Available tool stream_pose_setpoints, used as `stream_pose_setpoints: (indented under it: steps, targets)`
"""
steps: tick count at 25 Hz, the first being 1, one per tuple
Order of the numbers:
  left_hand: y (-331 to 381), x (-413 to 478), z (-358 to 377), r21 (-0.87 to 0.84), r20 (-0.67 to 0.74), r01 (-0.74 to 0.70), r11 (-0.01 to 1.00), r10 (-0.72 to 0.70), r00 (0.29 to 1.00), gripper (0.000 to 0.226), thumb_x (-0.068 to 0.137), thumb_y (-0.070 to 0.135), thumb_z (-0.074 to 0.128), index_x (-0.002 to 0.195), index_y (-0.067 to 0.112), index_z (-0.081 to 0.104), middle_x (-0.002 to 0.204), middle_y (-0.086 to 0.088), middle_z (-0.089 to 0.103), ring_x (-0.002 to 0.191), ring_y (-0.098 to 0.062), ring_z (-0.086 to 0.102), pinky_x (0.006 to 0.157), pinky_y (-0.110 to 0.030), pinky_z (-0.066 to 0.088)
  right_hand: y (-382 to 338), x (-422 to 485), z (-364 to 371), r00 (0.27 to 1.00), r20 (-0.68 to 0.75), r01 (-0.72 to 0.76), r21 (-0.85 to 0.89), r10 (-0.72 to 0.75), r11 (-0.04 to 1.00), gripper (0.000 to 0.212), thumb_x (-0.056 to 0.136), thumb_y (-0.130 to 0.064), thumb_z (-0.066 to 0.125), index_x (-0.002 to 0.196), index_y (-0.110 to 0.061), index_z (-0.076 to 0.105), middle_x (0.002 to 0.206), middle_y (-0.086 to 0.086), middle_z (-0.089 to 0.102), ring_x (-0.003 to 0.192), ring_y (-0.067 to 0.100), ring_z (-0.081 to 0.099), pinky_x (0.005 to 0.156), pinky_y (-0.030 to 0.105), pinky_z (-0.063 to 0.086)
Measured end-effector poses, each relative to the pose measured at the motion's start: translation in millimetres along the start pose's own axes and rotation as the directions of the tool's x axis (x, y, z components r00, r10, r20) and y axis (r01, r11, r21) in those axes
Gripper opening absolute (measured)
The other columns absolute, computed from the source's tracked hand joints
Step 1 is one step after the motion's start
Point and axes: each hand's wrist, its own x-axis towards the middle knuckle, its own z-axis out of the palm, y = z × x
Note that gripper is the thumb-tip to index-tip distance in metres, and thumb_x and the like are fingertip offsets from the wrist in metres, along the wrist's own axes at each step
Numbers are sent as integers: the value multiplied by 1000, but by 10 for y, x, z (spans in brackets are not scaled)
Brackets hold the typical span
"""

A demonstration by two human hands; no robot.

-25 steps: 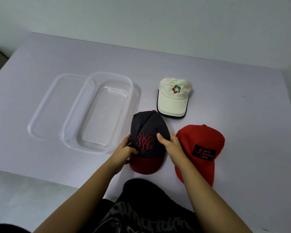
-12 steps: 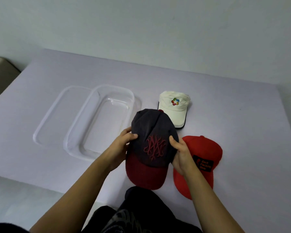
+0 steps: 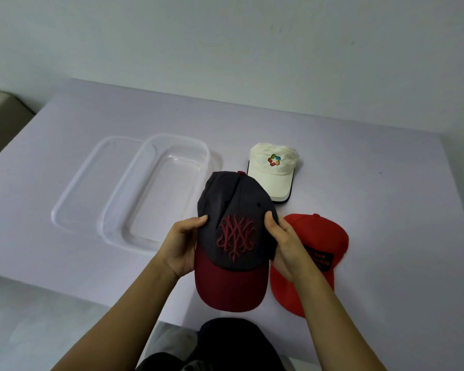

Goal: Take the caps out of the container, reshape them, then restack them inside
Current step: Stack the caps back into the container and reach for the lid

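A dark grey cap with a maroon brim and red embroidery is held up above the table, brim toward me. My left hand grips its left side and my right hand grips its right side, thumbs on the crown. A red cap with a black patch lies on the table behind my right hand, partly hidden. A cream cap with a coloured logo rests farther back. The clear plastic container stands with nothing in it at the left of the caps.
The container's clear lid lies flat under or beside the container on its left. The pale table ends just below my hands, with a white wall behind it. My dark-clothed lap shows at the bottom.
Both hands have lifted the dark grey cap off the table and brought it up toward me. The head view has tilted upward. The other caps stayed in place.
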Motion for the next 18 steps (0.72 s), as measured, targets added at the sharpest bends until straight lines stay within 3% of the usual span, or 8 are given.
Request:
stream_pose_setpoints:
  steps: [4, 8, 11, 13, 15, 18]
  targets:
    - [215, -90, -157, 14, -54, -19, 1000, 20, 998, 58, 56, 13, 83, 111, 3, 68, 111, -18, 68, 97, -32, 68, 84, -42, 56, 115, 91, 262, 994, -97, 55, -2, -55, 998, 33, 79, -36, 55, 109, -27, 63, 108, -7, 72, 105, 11, 65, 83, 23, 54]
    - [783, -244, -449, 301, -274, -128, 945, 214, 937, 49, 74, 22, 68, 122, 20, 57, 116, -6, 64, 102, -21, 63, 87, -38, 53, 335, 394, 820, 965, -245, 80, -66, -94, 995, 39, 75, -45, 58, 110, -28, 61, 112, -7, 68, 106, 10, 64, 92, 31, 51]
    - [1249, -426, -727, 600, -298, -39, 799, 268, 916, 45, 81, 37, 67, 118, 16, 52, 112, -5, 67, 99, -19, 67, 83, -34, 54, 493, 680, 1311, 962, -259, 50, -155, -89, 987, 43, 82, -46, 58, 118, -23, 59, 115, -4, 66, 106, 11, 63, 90, 31, 52]
    - [1483, -470, -939, 749, -294, 48, 661, 266, 918, 46, 81, 45, 63, 113, 14, 52, 112, -6, 63, 102, -19, 64, 83, -32, 53, 555, 858, 1504, 953, -292, 18, -212, -81, 977, 30, 88, -43, 56, 112, -26, 58, 112, -5, 66, 103, 10, 62, 84, 28, 53]
    - [1693, -442, -1115, 803, -299, 111, 586, 235, 925, 37, 88, 42, 58, 107, 12, 53, 108, -7, 60, 100, -18, 62, 83, -32, 52, 601, 1025, 1632, 944, -325, -31, -275, -63, 961, 21, 89, -44, 54, 104, -29, 56, 107, -7, 65, 98, 8, 61, 77, 23, 52]
    - [1941, -312, -1230, 844, -292, 159, 512, 192, 937, 17, 91, 28, 47, 95, 12, 51, 91, -5, 53, 86, -19, 53, 86, -38, 51, 643, 1195, 1696, 942, -329, -92, -432, -61, 897, 29, 89, -47, 53, 108, -25, 54, 112, -2, 63, 101, 13, 61, 84, 28, 51]
